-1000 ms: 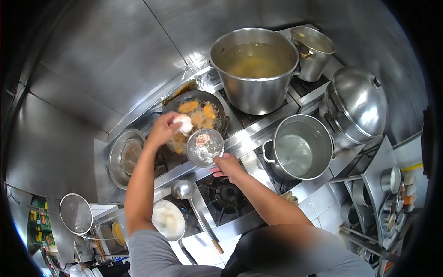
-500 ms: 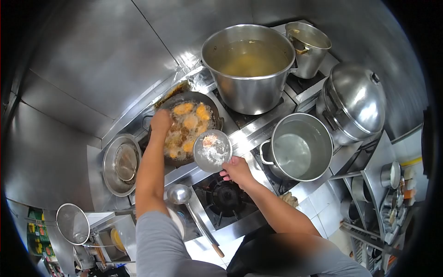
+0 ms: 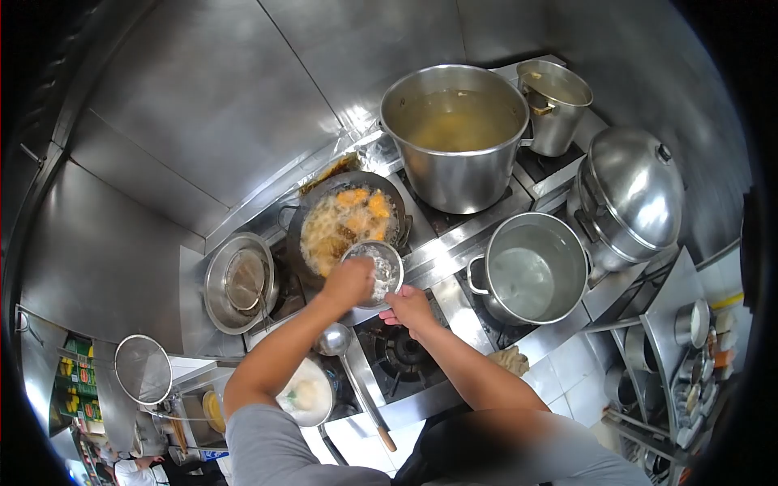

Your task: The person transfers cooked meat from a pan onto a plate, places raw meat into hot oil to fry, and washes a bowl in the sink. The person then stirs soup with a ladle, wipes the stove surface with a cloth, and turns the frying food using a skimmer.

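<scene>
My right hand [image 3: 408, 309] grips the rim of a small metal bowl [image 3: 395, 261], tilted beside the wok. White powder [image 3: 382, 279] coats the inside of the bowl. My left hand [image 3: 350, 281] reaches into the bowl with fingers curled; its fingertips, and whatever they pinch, are hidden. Just beyond the bowl, a dark wok [image 3: 395, 190] holds bubbling oil with several orange-gold fried pieces [image 3: 352, 197]. Below my hands, a ladle [image 3: 332, 340] with a wooden-ended handle lies across the stove.
A large stockpot [image 3: 454, 182] stands behind, with a narrower pot [image 3: 559, 130] beside it. To the right are a pot of water [image 3: 531, 316] and a lidded steamer [image 3: 636, 186]. At left sit a metal basin [image 3: 217, 296] and a round strainer [image 3: 143, 369]. A pan with white contents [image 3: 308, 397] is near my left arm.
My left hand has moved from over the wok down and right into the bowl. The bowl remains in my right hand. The view has shifted, showing more of the white-filled pan.
</scene>
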